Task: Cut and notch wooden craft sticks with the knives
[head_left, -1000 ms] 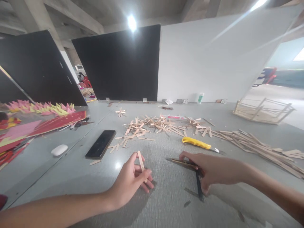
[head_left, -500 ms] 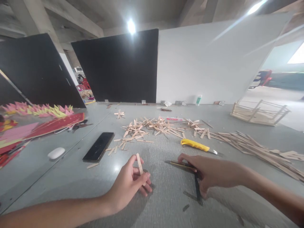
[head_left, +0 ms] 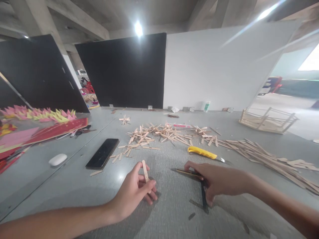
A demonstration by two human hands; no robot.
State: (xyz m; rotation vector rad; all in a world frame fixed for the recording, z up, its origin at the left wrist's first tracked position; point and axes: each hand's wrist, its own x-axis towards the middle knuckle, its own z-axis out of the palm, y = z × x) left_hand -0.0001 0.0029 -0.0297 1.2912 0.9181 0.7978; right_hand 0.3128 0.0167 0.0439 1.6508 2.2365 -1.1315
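My left hand (head_left: 136,192) pinches a flat wooden craft stick (head_left: 145,171) between thumb and fingers, the stick tilted upward, just above the table. To its right, my right hand (head_left: 211,179) is closed, palm down, around a dark angular tool. Its thin pointed arm (head_left: 189,173) reaches left, and a black arm (head_left: 204,197) runs toward me. The fingers cover where the two arms meet, so its exact kind is unclear. Small dark scraps (head_left: 191,216) lie beside it. Beyond both hands spreads a loose pile of craft sticks (head_left: 165,132).
A yellow-handled knife (head_left: 202,152) lies beyond my right hand, and long wooden strips (head_left: 264,159) are to the right. A phone (head_left: 102,153) and white case (head_left: 57,159) sit left. A stick-built frame (head_left: 267,121) stands far right. Black (head_left: 122,73) and white (head_left: 224,66) boards rise behind.
The view has shifted slightly, so things on the table appear a little further left. Both hands keep their holds, with hardly any other movement.
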